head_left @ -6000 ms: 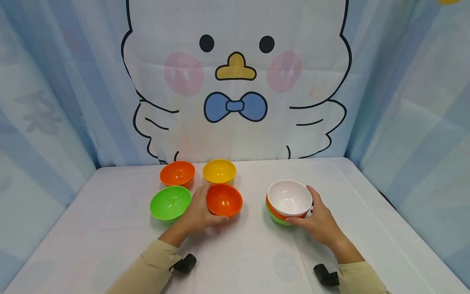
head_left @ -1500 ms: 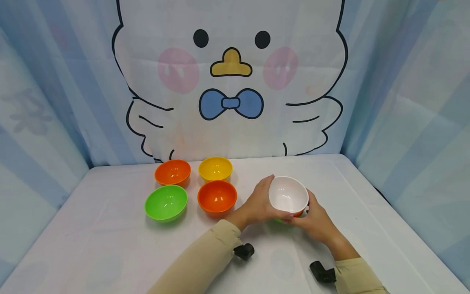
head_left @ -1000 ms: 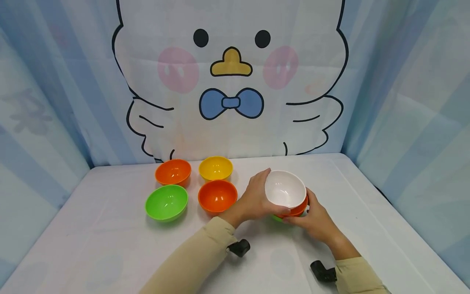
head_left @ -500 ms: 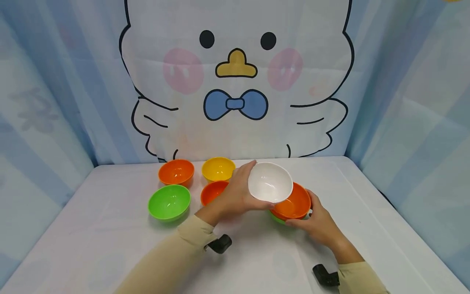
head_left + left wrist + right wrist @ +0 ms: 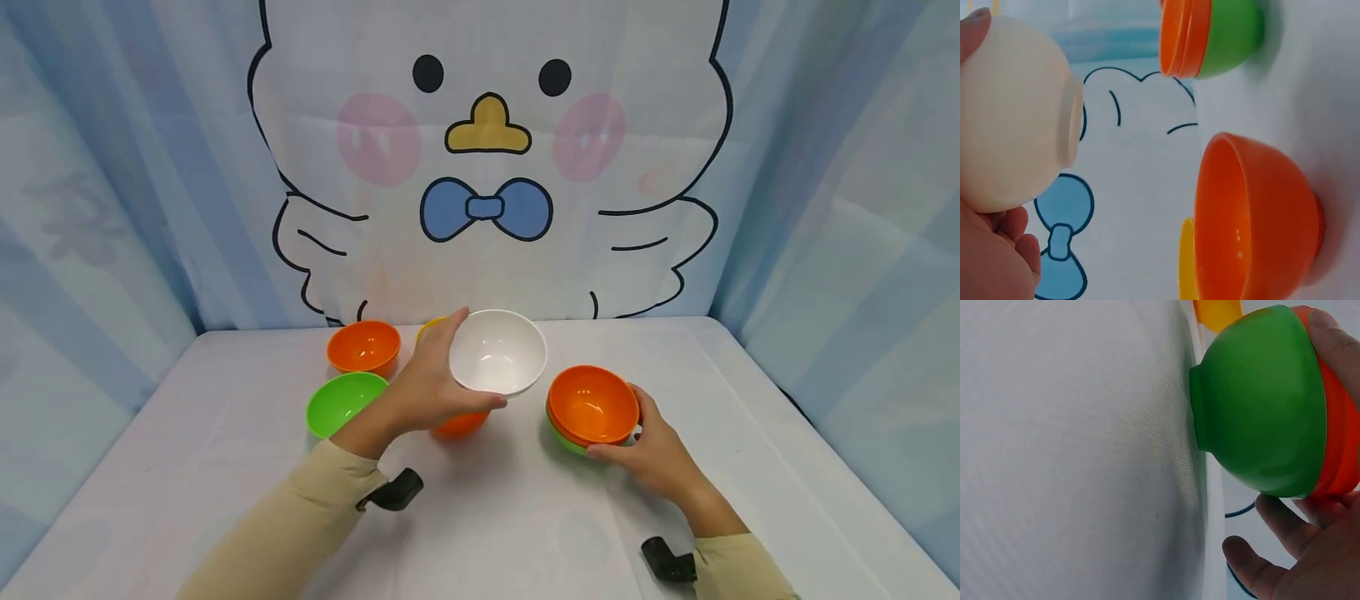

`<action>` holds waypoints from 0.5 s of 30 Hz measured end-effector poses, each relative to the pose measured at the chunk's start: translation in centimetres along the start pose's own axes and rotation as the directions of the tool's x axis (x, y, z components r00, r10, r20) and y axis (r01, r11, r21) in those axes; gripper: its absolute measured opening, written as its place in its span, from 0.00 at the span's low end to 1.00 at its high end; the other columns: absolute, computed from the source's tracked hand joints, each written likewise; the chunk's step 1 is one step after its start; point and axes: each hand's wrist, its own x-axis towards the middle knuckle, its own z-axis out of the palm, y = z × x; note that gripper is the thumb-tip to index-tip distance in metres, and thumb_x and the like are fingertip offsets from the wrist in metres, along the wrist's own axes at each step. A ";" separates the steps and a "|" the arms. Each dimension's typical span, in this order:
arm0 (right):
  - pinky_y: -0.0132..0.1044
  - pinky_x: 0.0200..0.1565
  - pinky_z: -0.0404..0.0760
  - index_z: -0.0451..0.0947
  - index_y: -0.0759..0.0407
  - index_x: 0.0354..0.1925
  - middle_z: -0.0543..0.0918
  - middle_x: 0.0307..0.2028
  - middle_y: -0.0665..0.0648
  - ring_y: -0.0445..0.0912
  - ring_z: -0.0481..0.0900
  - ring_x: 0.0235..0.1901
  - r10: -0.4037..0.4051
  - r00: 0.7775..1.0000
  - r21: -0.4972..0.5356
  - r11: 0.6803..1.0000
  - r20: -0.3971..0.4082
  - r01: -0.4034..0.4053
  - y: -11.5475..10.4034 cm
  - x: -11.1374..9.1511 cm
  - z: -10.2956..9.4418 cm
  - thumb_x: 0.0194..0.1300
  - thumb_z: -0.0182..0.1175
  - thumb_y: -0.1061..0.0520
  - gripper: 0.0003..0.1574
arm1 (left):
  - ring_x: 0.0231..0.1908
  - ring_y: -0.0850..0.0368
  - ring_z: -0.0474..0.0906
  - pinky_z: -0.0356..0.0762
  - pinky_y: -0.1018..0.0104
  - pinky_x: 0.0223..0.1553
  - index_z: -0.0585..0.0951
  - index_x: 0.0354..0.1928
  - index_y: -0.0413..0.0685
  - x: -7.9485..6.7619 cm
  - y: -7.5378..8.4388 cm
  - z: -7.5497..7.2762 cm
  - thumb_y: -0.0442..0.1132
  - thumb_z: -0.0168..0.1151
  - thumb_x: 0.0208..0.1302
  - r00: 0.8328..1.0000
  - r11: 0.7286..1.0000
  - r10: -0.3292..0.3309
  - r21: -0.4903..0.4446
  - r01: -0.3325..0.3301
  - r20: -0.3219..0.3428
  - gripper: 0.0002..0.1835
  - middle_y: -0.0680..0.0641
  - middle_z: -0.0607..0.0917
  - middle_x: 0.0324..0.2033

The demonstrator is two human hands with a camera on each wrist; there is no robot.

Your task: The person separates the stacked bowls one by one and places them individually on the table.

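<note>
My left hand [image 5: 420,382] holds a white bowl [image 5: 497,354] by its side, thumb at the near rim. The bowl hangs in the air, partly in front of a single orange bowl [image 5: 461,427] and a yellow bowl [image 5: 426,327]. In the left wrist view its pale underside and foot show, apart from the orange bowl. My right hand [image 5: 660,458] grips a stack at its right side: two nested orange bowls [image 5: 594,406] in a green bowl [image 5: 1266,406]. The stack's green foot stands on the table.
Another orange bowl [image 5: 363,346] stands at the back left, with a second green bowl [image 5: 341,406] in front of it. The white-covered table [image 5: 525,533] ends at a cartoon-printed curtain [image 5: 487,275]. A black wrist device [image 5: 397,490] juts from the left sleeve.
My left hand has let go of the single orange bowl, lifted the white bowl off the stack and carried it left, baring the orange bowl below. My right hand stays at the stack.
</note>
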 end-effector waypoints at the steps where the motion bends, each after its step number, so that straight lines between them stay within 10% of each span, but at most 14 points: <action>1: 0.66 0.64 0.63 0.39 0.68 0.77 0.58 0.72 0.71 0.64 0.61 0.67 -0.005 1.000 -0.001 1.000 -0.001 0.005 0.0 0.0 0.0 0.55 0.76 0.43 0.73 | 0.65 0.47 0.62 0.79 0.47 0.53 0.54 0.78 0.46 -0.2 -0.1 -0.2 0.52 0.81 0.44 1.000 1.000 -0.004 0.006 0.004 -0.007 0.62 0.46 0.65 0.70; 15: 0.66 0.64 0.62 0.40 0.69 0.76 0.59 0.71 0.72 0.65 0.62 0.67 -0.034 0.999 0.014 0.999 -0.006 0.034 0.2 0.0 -0.1 0.55 0.76 0.45 0.72 | 0.65 0.39 0.61 0.78 0.41 0.53 0.54 0.77 0.40 -4.5 -3.6 -2.8 0.52 0.80 0.46 0.996 0.995 -0.091 0.050 0.092 -0.020 0.61 0.39 0.63 0.69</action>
